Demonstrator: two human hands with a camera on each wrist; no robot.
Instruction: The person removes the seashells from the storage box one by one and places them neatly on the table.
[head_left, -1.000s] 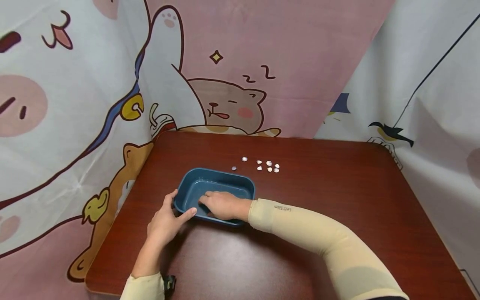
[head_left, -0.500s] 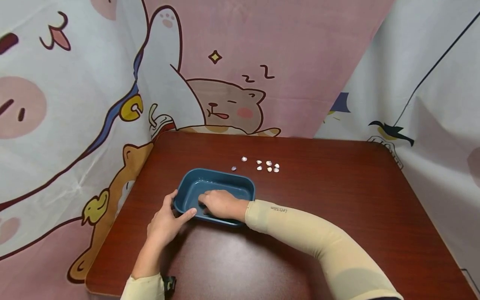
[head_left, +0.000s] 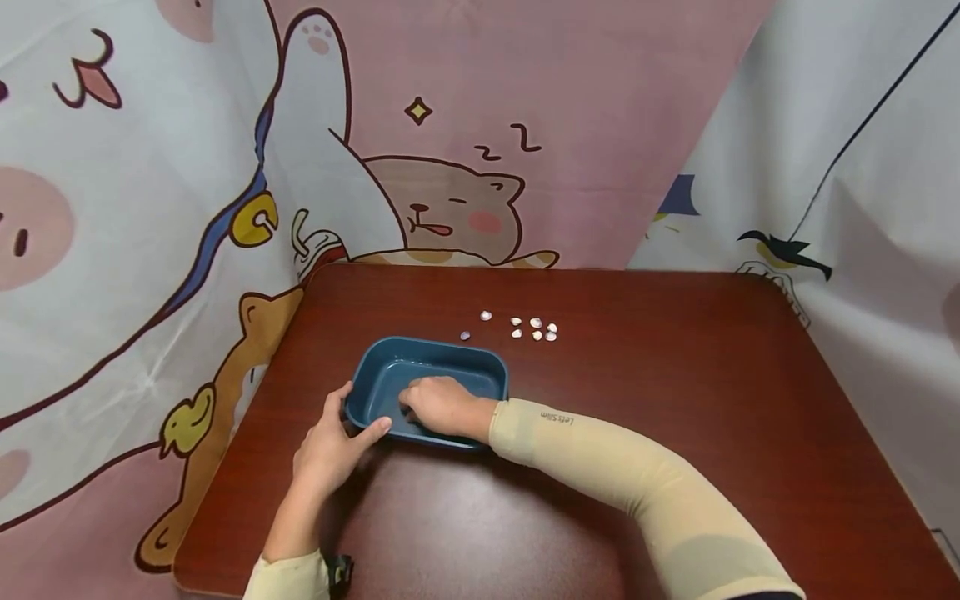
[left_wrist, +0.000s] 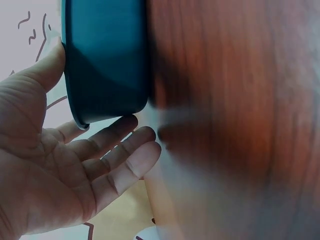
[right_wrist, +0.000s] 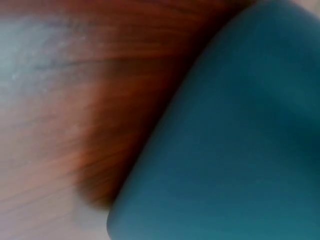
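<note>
A dark blue plastic tub (head_left: pixel 450 348) with rounded corners stands on the table. My left hand (head_left: pixel 330 446) holds its left front corner, thumb on the near rim and forefinger at the left end. In the left wrist view the thumb and forefinger span the tub's wall (left_wrist: pixel 107 55), the other fingers below. My right hand (head_left: pixel 444 407) reaches over the front rim into the tub, its fingers bent down toward the floor; the fingertips and anything under them are hidden. The right wrist view has only the tub's outer wall (right_wrist: pixel 225 150) and tabletop, with no hand visible.
Several small pale shells (head_left: pixel 536 322) lie in loose rows behind the tub, to its right. A darker, purplish shell (head_left: pixel 465 336) sits just behind the tub's back rim. The reddish-brown table (head_left: pixel 697 375) meets a cartoon-printed cloth (head_left: pixel 585 150) at the back.
Both hands stay at the tub; the right hand's fingers shift very slightly inside it. The head view has turned a little, moving the whole scene slightly. The shells keep their places.
</note>
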